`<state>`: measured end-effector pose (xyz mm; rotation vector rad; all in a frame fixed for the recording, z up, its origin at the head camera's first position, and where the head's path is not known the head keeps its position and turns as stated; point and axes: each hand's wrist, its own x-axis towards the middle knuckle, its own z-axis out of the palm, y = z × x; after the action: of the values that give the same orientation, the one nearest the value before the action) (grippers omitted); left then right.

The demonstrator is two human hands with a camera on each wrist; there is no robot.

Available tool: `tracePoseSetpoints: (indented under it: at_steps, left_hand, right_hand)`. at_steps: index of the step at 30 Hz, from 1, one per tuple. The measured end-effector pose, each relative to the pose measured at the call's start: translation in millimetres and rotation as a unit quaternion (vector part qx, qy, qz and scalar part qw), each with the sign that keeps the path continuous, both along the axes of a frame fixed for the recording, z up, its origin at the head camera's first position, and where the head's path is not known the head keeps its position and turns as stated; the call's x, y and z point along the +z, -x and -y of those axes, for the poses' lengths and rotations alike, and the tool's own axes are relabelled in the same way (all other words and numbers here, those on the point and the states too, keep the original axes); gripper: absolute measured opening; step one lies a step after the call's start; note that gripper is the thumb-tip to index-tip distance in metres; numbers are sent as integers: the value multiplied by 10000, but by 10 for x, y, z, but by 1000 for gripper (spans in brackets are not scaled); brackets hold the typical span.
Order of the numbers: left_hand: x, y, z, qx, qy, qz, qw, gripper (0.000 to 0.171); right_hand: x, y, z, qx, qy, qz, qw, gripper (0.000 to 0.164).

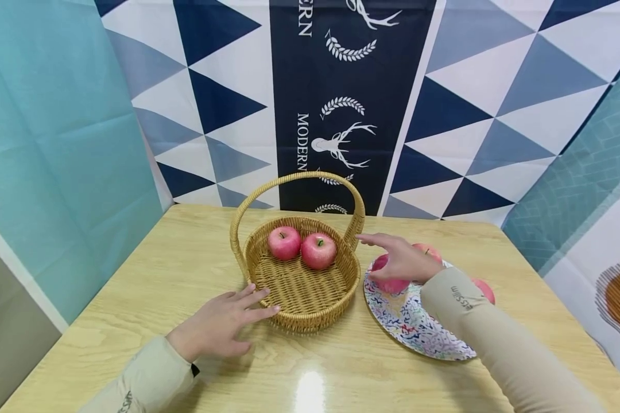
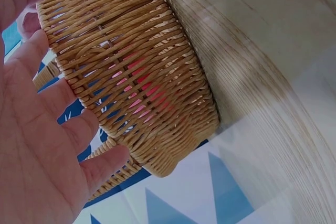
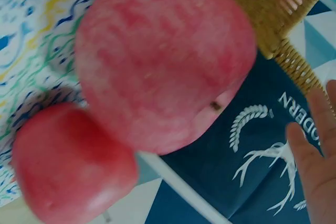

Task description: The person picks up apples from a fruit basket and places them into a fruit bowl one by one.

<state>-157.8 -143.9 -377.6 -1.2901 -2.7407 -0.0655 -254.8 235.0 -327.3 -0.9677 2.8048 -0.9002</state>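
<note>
A round wicker basket (image 1: pixel 302 315) with a tall arched handle stands mid-table. Two pink-red apples lie inside toward its back, one at left (image 1: pixel 284 242) and one at right (image 1: pixel 318 251). My left hand (image 1: pixel 222 321) rests its spread fingertips on the basket's front-left rim; in the left wrist view the fingers (image 2: pixel 68 95) lie along the woven rim. Over the patterned plate (image 1: pixel 413 327) at right, my right hand (image 1: pixel 405 258) hovers with thumb and fingers parted above an apple (image 1: pixel 392 285). In the right wrist view, a gap separates the fingers from the large apple (image 3: pixel 163 61).
Two more apples sit at the plate's back (image 1: pixel 427 250) and right side (image 1: pixel 484 291), partly hidden by my right hand and sleeve. The light wooden table (image 1: pixel 186 252) ends against a triangle-patterned cloth (image 1: pixel 227 103). The basket handle (image 1: pixel 310 175) arches high beside the plate.
</note>
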Motion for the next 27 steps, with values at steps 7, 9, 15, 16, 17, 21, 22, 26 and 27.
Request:
tracePoseSetpoints:
  at_steps: [7,9,15,16,17,21,22,26,27]
  left_hand:
    - [-1,-11,8,77,-89,240,9996,68]
    - [5,-4,6,94,-103,270,9995,68]
    - [20,30,-1,107,-159,271,9994,68]
    - [22,30,-2,91,-188,240,9995,68]
    - [24,31,-5,100,-206,249,9994,68]
    - [8,13,-8,116,-219,298,9993,68]
    - [1,7,-8,117,-208,305,9993,67]
    - [-12,-8,3,107,-177,212,9996,67]
    - [-10,-8,8,91,-161,144,9997,67]
  right_hand:
    - [-5,57,224,598,525,-785,9937,70]
    - [32,90,303,655,622,-780,9929,71]
    - [175,214,551,809,922,-614,9905,72]
    - [193,230,585,813,959,-557,9905,72]
    - [208,247,618,797,999,-452,9908,72]
    - [224,309,722,643,1241,259,9898,76]
    - [224,326,744,626,1326,423,9883,78]
    - [234,393,830,552,1739,894,9791,81]
    - [242,407,853,546,1835,972,9767,80]
